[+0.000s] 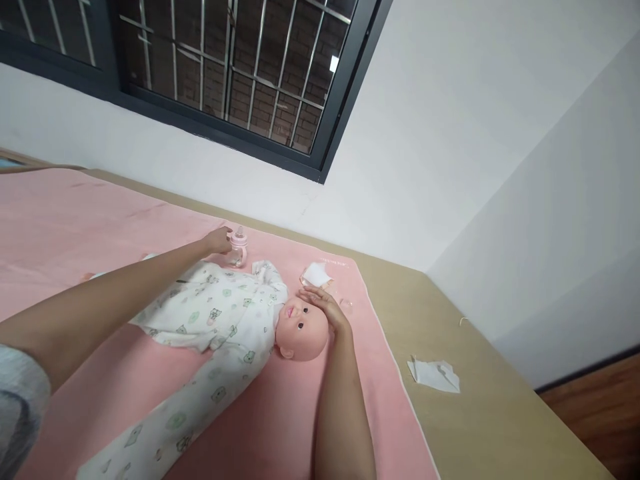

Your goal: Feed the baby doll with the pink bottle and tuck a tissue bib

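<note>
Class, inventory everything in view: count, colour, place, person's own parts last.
Window: one, dark-framed, upper left.
Bars: many, silvery, across the window.
Brick wall: one, brown, beyond the bars.
Walls: two, white, behind and right.
Panel: one, brown, lower right.
Board: one, tan, below the walls.
Blanket: one, pink, on the board.
Baby doll: one, pink, lying on the blanket.
Outfit: one, patterned white, on the baby doll.
Baby bottle: one, clear and pink, beyond the outfit.
Sheet: one, white, near the baby doll.
Clear item: one, transparent, on the blanket.
Tissue: one, white, on the board.
Sleeve: one, grey, lower left.
Forearms: two, bare, lower half.
Left hand: one, bare, at the baby bottle.
Right hand: one, bare, against the baby doll.
</note>
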A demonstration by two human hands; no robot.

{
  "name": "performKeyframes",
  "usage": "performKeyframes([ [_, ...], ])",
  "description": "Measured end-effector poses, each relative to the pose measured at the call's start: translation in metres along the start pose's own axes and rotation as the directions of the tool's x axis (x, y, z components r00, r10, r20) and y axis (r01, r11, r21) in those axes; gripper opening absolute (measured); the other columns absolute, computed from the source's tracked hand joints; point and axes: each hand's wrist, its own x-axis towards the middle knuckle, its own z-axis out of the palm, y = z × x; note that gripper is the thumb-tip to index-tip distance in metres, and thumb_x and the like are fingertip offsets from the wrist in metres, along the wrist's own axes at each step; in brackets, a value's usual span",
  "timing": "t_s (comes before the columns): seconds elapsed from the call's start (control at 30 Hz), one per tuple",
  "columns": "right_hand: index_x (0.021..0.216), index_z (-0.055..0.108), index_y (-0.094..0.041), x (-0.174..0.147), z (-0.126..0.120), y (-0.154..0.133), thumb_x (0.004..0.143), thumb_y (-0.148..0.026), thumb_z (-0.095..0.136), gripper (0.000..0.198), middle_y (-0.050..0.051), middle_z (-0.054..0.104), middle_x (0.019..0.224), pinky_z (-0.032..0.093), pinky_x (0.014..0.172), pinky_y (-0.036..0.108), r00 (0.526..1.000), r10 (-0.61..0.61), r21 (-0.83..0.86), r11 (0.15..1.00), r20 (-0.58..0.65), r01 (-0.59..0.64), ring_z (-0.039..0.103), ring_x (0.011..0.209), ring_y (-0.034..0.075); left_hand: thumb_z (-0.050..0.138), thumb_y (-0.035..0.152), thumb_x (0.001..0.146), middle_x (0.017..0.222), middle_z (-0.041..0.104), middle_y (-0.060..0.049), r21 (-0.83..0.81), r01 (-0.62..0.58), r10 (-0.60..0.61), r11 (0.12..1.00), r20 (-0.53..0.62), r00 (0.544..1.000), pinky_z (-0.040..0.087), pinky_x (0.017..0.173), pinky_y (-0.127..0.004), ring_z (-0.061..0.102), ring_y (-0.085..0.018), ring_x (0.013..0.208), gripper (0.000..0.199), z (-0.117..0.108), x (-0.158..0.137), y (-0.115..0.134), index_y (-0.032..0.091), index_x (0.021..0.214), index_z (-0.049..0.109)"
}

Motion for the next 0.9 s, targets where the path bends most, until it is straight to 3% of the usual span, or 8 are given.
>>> performKeyframes([
  [0.2, 0.102, 0.070, -0.021, 0.006, -0.002, 0.014, 0.058, -0.033, 0.083, 0.048, 0.008, 0.070, 0.114, 0.040, 0.107, 0.041, 0.997, 0.069, -0.035, 0.997, -0.038, -0.070, 0.058, 0.120, 0.026, 0.054, 0.008, 0.068, 0.114, 0.065, -0.005, 0.008, -0.062, 0.062, 0.998, -0.232, 0.971, 0.044, 0.087, -0.029, 0.059, -0.021, 0.105, 0.051, -0.027, -0.004, 0.017, 0.013, 0.119, 0.055],
  [0.33, 0.104, 0.069, -0.020, 0.008, -0.006, 0.017, 0.059, -0.033, 0.084, 0.049, 0.007, 0.070, 0.114, 0.040, 0.107, 0.039, 0.997, 0.064, -0.029, 0.997, -0.032, -0.065, 0.059, 0.119, 0.026, 0.044, 0.011, 0.075, 0.105, 0.069, -0.001, -0.020, -0.338, 0.312, 0.941, -0.338, 0.888, 0.045, 0.085, -0.025, 0.061, -0.017, 0.094, 0.034, -0.020, -0.027, 0.055, 0.016, 0.101, 0.065],
  [0.4, 0.104, 0.069, -0.020, 0.009, -0.007, 0.018, 0.059, -0.033, 0.083, 0.048, 0.007, 0.070, 0.113, 0.040, 0.107, 0.039, 0.998, 0.062, -0.024, 0.998, -0.032, -0.063, 0.059, 0.119, 0.025, 0.043, 0.014, 0.075, 0.098, 0.071, -0.003, -0.027, -0.572, 0.561, 0.820, -0.167, 0.811, 0.046, 0.080, -0.025, 0.062, -0.018, 0.088, 0.029, -0.005, -0.044, 0.077, 0.016, 0.091, 0.067],
  [0.47, 0.104, 0.069, -0.021, 0.009, -0.008, 0.018, 0.061, -0.034, 0.082, 0.046, 0.006, 0.071, 0.112, 0.039, 0.107, 0.038, 0.998, 0.055, -0.023, 0.998, -0.032, -0.056, 0.059, 0.119, 0.024, 0.046, 0.015, 0.074, 0.092, 0.071, -0.003, -0.054, -0.752, 0.744, 0.657, 0.209, 0.635, 0.046, 0.076, -0.024, 0.062, -0.018, 0.085, 0.027, 0.014, -0.064, 0.096, 0.017, 0.087, 0.069],
  [0.53, 0.103, 0.069, -0.021, 0.009, -0.008, 0.018, 0.063, -0.034, 0.081, 0.045, 0.006, 0.071, 0.110, 0.039, 0.107, 0.039, 0.999, 0.044, -0.026, 0.999, -0.031, -0.045, 0.060, 0.116, 0.024, 0.049, 0.018, 0.076, 0.094, 0.072, -0.003, -0.129, -0.809, 0.748, 0.573, 0.485, 0.453, 0.045, 0.075, -0.024, 0.063, -0.018, 0.083, 0.027, 0.036, -0.080, 0.111, 0.018, 0.093, 0.070],
  [0.6, 0.102, 0.069, -0.021, 0.009, -0.006, 0.018, 0.062, -0.034, 0.081, 0.044, 0.006, 0.072, 0.107, 0.041, 0.105, 0.039, 0.999, 0.026, -0.028, 0.999, -0.040, -0.027, 0.062, 0.112, 0.024, 0.050, 0.027, 0.082, 0.097, 0.071, -0.006, -0.193, -0.798, 0.700, 0.571, 0.622, 0.351, 0.044, 0.075, -0.025, 0.062, -0.018, 0.084, 0.027, 0.058, -0.092, 0.122, 0.017, 0.098, 0.069],
  [0.8, 0.099, 0.068, -0.017, 0.007, 0.005, 0.012, 0.070, -0.038, 0.074, 0.037, 0.009, 0.071, 0.103, 0.049, 0.093, 0.037, 0.997, 0.005, -0.035, 0.999, -0.083, -0.008, 0.065, 0.101, 0.024, 0.039, 0.063, 0.087, 0.083, 0.072, -0.010, -0.203, -0.693, 0.451, 0.692, 0.871, 0.195, 0.048, 0.073, -0.030, 0.062, -0.022, 0.075, 0.060, 0.118, -0.098, 0.134, 0.013, 0.082, 0.072],
  [0.9, 0.102, 0.067, -0.016, 0.007, 0.008, 0.010, 0.076, -0.038, 0.066, 0.034, 0.010, 0.070, 0.107, 0.050, 0.093, 0.036, 0.992, 0.019, -0.012, 1.000, -0.125, -0.021, 0.064, 0.104, 0.023, 0.045, 0.062, 0.085, 0.104, 0.072, -0.009, -0.213, -0.657, 0.413, 0.723, 0.896, 0.163, 0.046, 0.090, -0.031, 0.062, -0.024, 0.099, 0.056, 0.141, -0.096, 0.133, 0.015, 0.098, 0.072],
])
